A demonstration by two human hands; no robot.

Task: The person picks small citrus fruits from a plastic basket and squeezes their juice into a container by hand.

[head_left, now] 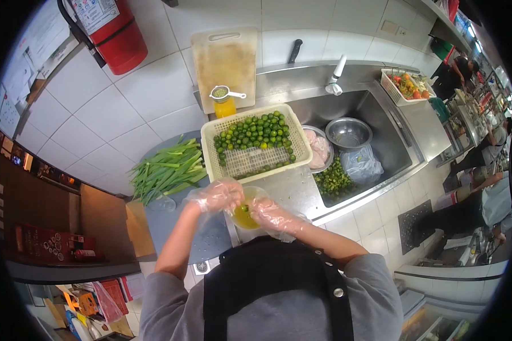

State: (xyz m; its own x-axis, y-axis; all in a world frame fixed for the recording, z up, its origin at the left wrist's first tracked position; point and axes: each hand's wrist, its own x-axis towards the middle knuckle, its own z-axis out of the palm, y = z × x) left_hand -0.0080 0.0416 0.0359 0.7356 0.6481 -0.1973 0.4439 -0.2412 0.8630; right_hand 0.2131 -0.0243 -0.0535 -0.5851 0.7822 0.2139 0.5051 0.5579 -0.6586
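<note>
A clear tub of yellow-green juice stands at the counter's near edge, in front of my body. Over its left side is my left hand, in a clear plastic glove, fingers pinched together; what they hold is hidden. My right hand, gloved the same way, is closed at the tub's right side. At its fingertips, over the juice, shows a small green citrus fruit. Just beyond both hands, a cream plastic basket holds many small green citrus fruits.
Long green leaves lie at left. A strainer rests on a yellow container by a cutting board. The sink holds a steel bowl, a plastic bag and cut fruit. People stand at right.
</note>
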